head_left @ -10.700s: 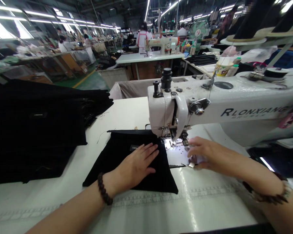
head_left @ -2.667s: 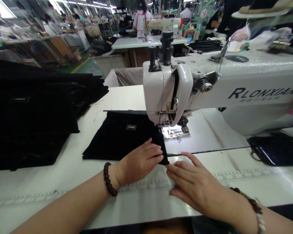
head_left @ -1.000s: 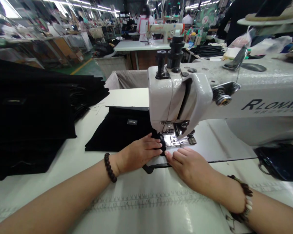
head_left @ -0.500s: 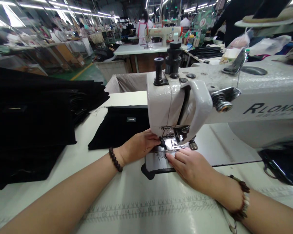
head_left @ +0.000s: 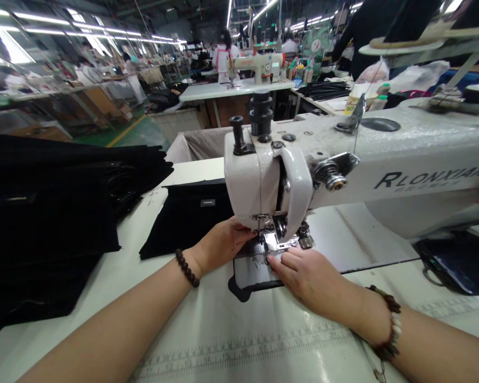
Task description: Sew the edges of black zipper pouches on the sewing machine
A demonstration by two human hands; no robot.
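Note:
A black fabric piece [head_left: 183, 226] with a small label [head_left: 208, 202] lies on the white table, its right corner under the head of the white sewing machine [head_left: 343, 165]. My left hand [head_left: 221, 244] rests on that corner with fingers curled, pressing it beside the presser foot [head_left: 277, 242]. My right hand [head_left: 307, 274] lies flat on the metal needle plate [head_left: 255, 268] just in front of the foot, fingertips pointing toward the needle. Both wrists wear bead bracelets.
A tall stack of black fabric [head_left: 51, 213] fills the left of the table [head_left: 223, 330], which has a printed ruler. A cloth-lined bin [head_left: 195, 143] stands behind. A dark object [head_left: 459, 263] lies at right. Other workers and a second sewing machine [head_left: 255, 64] are farther back.
Over the last seconds both hands moved the fabric's near right corner from the table edge up under the presser foot. In the last half second the hands barely shifted; the view moved slightly.

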